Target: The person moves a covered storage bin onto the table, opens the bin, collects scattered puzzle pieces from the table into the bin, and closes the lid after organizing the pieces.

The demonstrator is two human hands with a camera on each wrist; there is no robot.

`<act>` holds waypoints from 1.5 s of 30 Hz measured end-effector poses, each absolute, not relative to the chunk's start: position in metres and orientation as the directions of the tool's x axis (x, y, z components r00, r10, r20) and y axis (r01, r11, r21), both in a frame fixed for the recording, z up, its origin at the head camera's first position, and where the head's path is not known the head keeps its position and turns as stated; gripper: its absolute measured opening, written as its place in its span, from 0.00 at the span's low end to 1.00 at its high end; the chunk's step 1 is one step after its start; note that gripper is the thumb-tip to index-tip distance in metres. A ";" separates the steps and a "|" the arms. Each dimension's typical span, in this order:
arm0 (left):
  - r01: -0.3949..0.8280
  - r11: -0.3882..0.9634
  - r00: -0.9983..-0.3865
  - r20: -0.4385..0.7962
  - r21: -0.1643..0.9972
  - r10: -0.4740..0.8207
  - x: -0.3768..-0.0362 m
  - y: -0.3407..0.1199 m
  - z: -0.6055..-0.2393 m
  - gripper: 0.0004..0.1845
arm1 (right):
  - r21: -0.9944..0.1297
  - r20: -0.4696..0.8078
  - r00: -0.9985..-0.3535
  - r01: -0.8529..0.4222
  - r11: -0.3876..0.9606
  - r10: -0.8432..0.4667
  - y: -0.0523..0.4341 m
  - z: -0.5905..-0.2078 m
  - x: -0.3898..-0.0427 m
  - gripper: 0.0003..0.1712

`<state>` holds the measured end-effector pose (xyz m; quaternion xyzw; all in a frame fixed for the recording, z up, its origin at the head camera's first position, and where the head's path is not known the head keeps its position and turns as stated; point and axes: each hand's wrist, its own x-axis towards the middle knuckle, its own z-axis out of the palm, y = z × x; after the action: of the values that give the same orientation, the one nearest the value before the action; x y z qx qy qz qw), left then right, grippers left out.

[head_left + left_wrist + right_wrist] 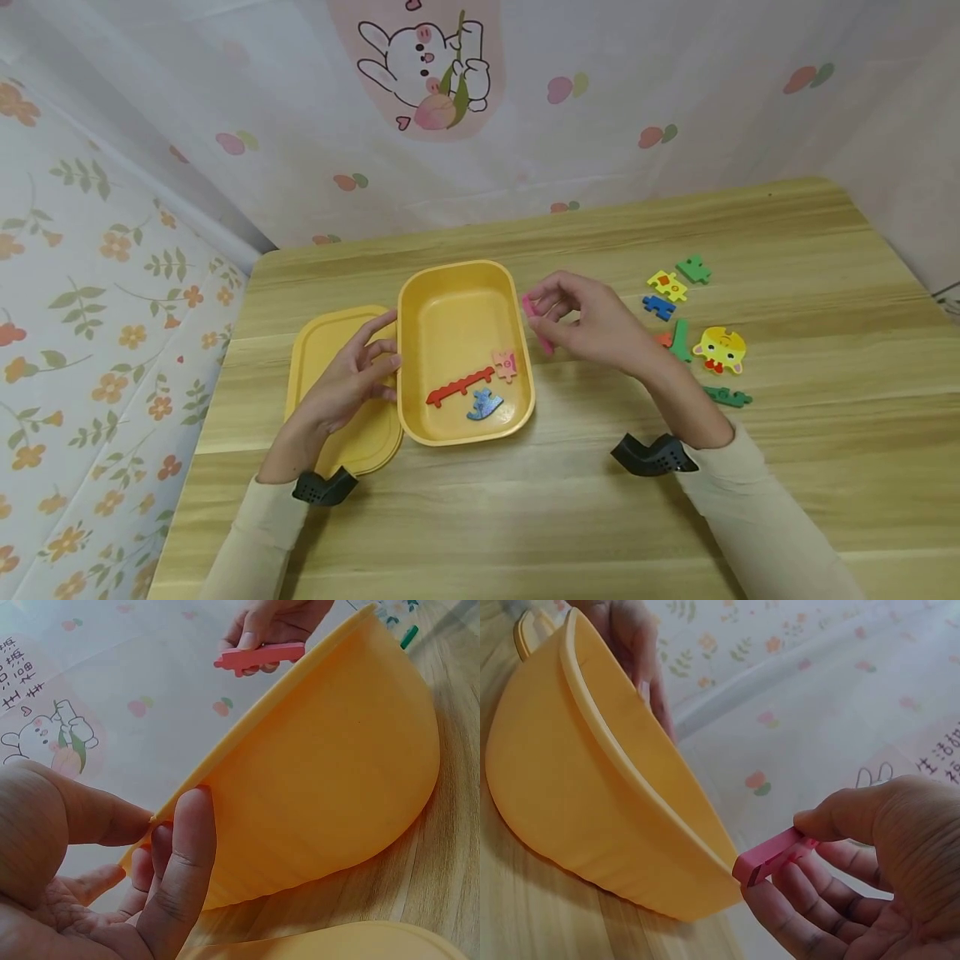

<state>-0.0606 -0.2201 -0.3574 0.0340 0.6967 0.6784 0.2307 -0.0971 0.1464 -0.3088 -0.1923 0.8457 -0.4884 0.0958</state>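
Note:
A deep yellow box (442, 325) stands on the table. My left hand (348, 379) grips its left rim, with thumb and fingertips at the edge in the left wrist view. Just beyond the right rim, my right hand (592, 321) pinches a thick pink puzzle piece (769, 855) between thumb and fingers. Inside the box lie a long red piece (459, 386), a pink piece with a printed face (506, 365) and a blue curved piece (486, 405).
A yellow lid (318, 354) lies left of the box, partly beneath my left hand. To the right are loose puzzle pieces: a yellow animal head (720, 350), a yellow piece (667, 286), a blue piece (658, 307) and several green ones (694, 269). A patterned curtain (510, 167) hangs behind the table.

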 end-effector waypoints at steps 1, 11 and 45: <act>-0.268 0.077 -0.891 -0.278 0.960 0.360 -0.060 -0.220 -0.357 0.40 | -0.864 0.023 -0.906 -0.231 0.448 -0.423 0.145 -0.309 -0.097 0.16; -0.280 0.073 -0.888 -0.287 0.957 0.360 -0.060 -0.219 -0.359 0.40 | -0.886 0.017 -0.882 -0.232 0.402 -0.471 0.136 -0.310 -0.090 0.17; -0.279 0.071 -0.887 -0.285 0.958 0.362 -0.061 -0.219 -0.354 0.40 | -0.745 0.189 -0.811 -0.485 0.457 -0.553 0.110 -0.316 -0.076 0.16</act>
<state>-0.0615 -0.2192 -0.3544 0.0300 0.6927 0.6810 0.2355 -0.0760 0.1101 -0.3161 -0.3044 0.8527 -0.4227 0.0403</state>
